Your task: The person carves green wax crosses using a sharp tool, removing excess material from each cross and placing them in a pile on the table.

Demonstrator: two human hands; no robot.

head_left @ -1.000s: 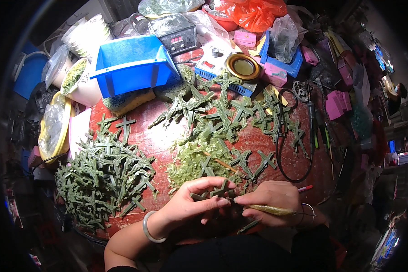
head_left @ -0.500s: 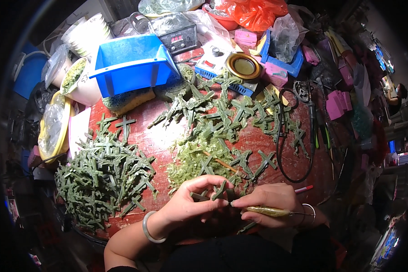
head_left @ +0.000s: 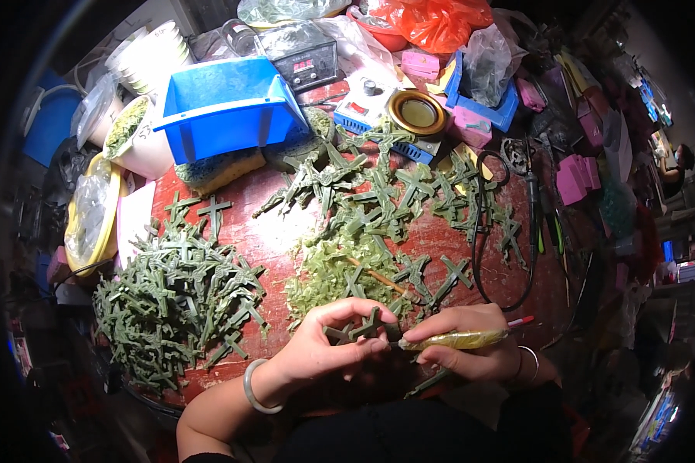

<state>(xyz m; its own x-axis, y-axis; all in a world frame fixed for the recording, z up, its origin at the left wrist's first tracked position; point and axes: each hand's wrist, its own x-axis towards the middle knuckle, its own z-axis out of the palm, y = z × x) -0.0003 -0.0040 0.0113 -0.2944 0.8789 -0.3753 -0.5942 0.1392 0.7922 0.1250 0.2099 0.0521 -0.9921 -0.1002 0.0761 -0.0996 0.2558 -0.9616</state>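
Between thumb and fingers, my left hand (head_left: 333, 339) pinches a small dark green cross (head_left: 369, 326), which looks like wax. My right hand (head_left: 467, 328) grips a slim hand tool with a yellow, wrapped-looking handle (head_left: 459, 339). Its thin dark tip points left at the cross; whether they touch I cannot tell. Pale green shavings (head_left: 324, 270) lie just beyond my left hand, a thin brown stick (head_left: 378, 276) among them. To the left is a big heap of green crosses (head_left: 181, 301). More crosses with ragged edges (head_left: 378, 197) spread behind the shavings.
At the back stand a blue bin (head_left: 224, 112) on a sponge, a control box with a display (head_left: 307, 68) and a small heater with a brass-coloured round dish (head_left: 418, 113). A looped black cable (head_left: 477, 266) lies right, near pliers (head_left: 556, 231) and pink blocks (head_left: 571, 179). A white tub (head_left: 143, 150) holds green scraps.
The tool in my right hand has swung so its handle lies higher and more level, with my right thumb now below it. The cross in my left hand has turned slightly.
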